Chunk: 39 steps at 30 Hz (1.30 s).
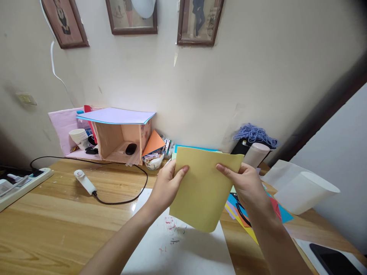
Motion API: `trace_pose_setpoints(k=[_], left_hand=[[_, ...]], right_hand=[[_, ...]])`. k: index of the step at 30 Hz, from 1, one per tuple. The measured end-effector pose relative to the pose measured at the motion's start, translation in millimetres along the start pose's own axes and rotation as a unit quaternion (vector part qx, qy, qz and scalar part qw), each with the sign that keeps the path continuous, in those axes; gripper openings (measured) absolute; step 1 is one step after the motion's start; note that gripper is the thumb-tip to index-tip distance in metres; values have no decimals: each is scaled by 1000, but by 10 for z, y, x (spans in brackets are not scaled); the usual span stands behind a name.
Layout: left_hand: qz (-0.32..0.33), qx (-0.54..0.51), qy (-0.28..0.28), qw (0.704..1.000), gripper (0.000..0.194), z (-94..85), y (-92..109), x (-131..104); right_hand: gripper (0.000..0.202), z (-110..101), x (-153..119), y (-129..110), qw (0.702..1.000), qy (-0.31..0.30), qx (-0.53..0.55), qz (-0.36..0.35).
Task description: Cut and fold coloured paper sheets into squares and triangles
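A yellow sheet of paper (205, 191) is held up over the table, its lower edge curving. My left hand (168, 183) grips its left side, thumb on the front face and fingers behind. On the right side my right hand (248, 181) holds it the same way, its fingers mostly hidden. Beneath the sheet lies a large white paper (177, 256) with red, blue and black marks. Coloured papers (286, 215) and dark scissor handles (242, 212) lie partly behind my right hand.
A cardboard box (109, 141) with a lilac top stands at the back left, beside a tub of supplies (154, 162). A corded white device (85, 182) and a power strip (25, 187) lie left. White paper rolls (308, 193) and a phone (332, 259) are right.
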<state>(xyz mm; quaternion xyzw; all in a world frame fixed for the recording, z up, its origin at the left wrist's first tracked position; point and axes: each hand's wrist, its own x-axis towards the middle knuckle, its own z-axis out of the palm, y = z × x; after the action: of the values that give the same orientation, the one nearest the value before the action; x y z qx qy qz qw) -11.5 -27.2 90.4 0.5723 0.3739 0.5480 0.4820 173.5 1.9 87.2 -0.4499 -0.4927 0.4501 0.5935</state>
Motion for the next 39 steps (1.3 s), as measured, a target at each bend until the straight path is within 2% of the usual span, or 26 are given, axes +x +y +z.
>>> trace_pose_setpoints(k=[8,16,21,25,33,39], left_hand=[[0,20,14,1000,31,-4,-31,6],[25,67,26,997,22,2,-62,15],[63,154,82,983,21,-64,-91,39],[85,237,80,964,19,-141,-116,85],[129,344,72,927,15,-215,-171,170],[149,341,51,927,14,-236,-173,181]], right_hand=[[31,10,-12,-24,1000,3,8,19],[35,11,-38,-30,1000,0,0,17],[30,22,-33,-67,998,-64,2,-10],[27,-15,18,-60,993,-103,-26,-47],[20,-111,142,51,988,-41,-100,-110],[22,-92,135,-5,985,-48,-104,-129]])
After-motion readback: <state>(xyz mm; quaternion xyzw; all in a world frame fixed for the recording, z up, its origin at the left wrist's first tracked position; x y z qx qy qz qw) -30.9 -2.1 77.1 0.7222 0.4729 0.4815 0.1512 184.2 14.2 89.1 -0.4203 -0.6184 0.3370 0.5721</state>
